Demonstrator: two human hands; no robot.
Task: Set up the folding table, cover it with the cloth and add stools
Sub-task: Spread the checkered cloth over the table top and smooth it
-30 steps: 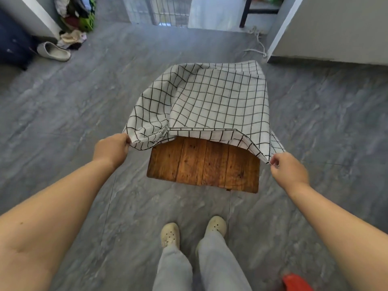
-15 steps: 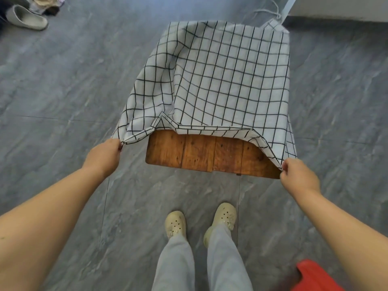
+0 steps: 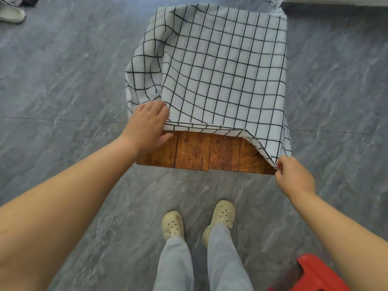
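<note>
Checked cloth [image 3: 220, 70] covers the far part of the wooden worktop [image 3: 210, 152], its near edge folded back; right hand [image 3: 294, 177] pinches a corner, left hand [image 3: 147, 124] lies at the fold, grip unclear. Best unfolded toward the feet, both corners level

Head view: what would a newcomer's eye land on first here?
The black-and-white checked cloth is draped over most of the wooden table at centre, leaving a bare strip of planks along the near edge. The right hand pinches its near right corner, while the left hand sits at the near left corner. A red stool pokes in at bottom right.
</note>
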